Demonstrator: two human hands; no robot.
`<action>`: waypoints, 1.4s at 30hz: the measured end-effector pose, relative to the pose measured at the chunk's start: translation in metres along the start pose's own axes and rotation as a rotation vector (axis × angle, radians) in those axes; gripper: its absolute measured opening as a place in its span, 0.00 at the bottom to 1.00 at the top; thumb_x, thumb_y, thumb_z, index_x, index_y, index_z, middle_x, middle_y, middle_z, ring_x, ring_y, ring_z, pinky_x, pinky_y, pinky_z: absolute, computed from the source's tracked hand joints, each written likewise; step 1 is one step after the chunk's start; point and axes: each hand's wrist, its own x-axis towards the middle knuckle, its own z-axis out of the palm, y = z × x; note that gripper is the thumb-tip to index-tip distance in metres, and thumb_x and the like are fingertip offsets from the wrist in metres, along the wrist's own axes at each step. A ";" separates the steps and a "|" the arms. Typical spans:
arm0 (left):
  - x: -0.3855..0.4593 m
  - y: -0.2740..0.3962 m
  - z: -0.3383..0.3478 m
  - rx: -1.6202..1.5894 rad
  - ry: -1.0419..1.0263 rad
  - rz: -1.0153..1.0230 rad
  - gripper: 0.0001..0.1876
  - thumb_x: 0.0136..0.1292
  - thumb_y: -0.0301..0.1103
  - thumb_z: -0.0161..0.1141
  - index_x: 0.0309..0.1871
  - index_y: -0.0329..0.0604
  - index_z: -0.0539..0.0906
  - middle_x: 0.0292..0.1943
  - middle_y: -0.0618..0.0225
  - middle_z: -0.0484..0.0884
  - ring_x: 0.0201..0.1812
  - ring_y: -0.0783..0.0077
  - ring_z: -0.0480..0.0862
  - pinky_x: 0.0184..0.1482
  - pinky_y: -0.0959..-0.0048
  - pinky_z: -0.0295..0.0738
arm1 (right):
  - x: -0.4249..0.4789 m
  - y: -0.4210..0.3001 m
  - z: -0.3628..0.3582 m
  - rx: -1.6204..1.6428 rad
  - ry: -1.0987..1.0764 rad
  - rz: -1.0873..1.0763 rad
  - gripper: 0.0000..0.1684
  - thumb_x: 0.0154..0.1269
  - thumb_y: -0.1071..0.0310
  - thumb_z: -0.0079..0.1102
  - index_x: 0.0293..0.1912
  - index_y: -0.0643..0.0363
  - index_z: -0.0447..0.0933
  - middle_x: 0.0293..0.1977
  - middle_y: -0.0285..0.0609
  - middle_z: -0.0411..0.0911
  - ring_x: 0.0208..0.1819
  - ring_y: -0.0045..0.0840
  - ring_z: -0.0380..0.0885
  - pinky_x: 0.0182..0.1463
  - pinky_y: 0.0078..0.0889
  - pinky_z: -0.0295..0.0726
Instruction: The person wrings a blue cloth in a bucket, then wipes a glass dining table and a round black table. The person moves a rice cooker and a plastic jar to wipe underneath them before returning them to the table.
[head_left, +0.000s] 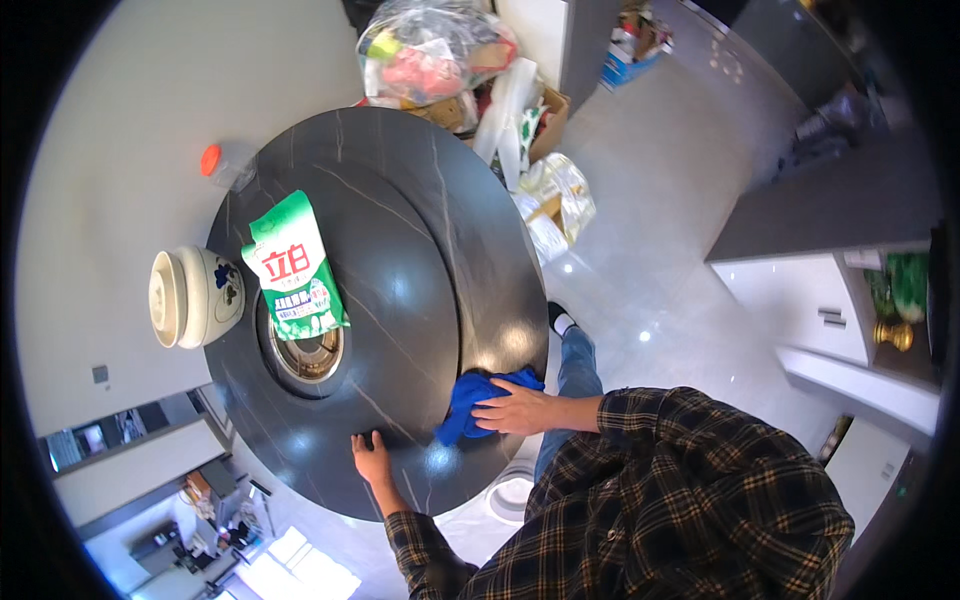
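Note:
My right hand (517, 409) presses a crumpled blue cloth (469, 397) onto the near edge of a round black table (499, 247) with pale veining. My left hand (371, 459) rests on the tabletop, its fingertips at the near rim of the raised round turntable (397, 300). Nothing shows in that hand, and its fingers look apart. A green and white plastic packet (296, 289) printed with large red characters lies across the turntable. The packet partly covers a round metal-lined recess (311, 360) in the middle.
A cream ceramic crock (214, 296) with a lid and a clear jar with a red cap (212, 160) stand beyond the table's far edge. Bags and an open cardboard box (553, 124) crowd one side. A white round tub (510, 499) sits below the near edge.

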 end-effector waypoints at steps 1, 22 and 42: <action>-0.008 -0.012 -0.006 0.050 -0.015 -0.044 0.32 0.70 0.49 0.63 0.62 0.23 0.80 0.70 0.41 0.73 0.72 0.48 0.73 0.73 0.61 0.66 | 0.013 0.021 -0.013 -0.013 -0.063 0.032 0.23 0.60 0.50 0.63 0.53 0.47 0.79 0.53 0.34 0.77 0.62 0.27 0.72 0.72 0.59 0.62; 0.042 0.256 0.047 -0.031 0.430 0.010 0.27 0.70 0.39 0.63 0.67 0.33 0.76 0.71 0.42 0.71 0.71 0.41 0.70 0.72 0.51 0.64 | -0.040 0.144 -0.084 0.159 -0.365 -0.345 0.18 0.71 0.57 0.52 0.57 0.49 0.77 0.69 0.38 0.71 0.74 0.28 0.64 0.69 0.53 0.68; 0.171 0.414 0.077 -0.127 0.691 -0.089 0.19 0.76 0.39 0.56 0.58 0.33 0.81 0.66 0.49 0.77 0.68 0.46 0.74 0.68 0.51 0.67 | 0.313 0.538 -0.160 -0.029 0.157 0.215 0.22 0.72 0.58 0.55 0.60 0.57 0.79 0.67 0.40 0.73 0.74 0.39 0.63 0.68 0.53 0.69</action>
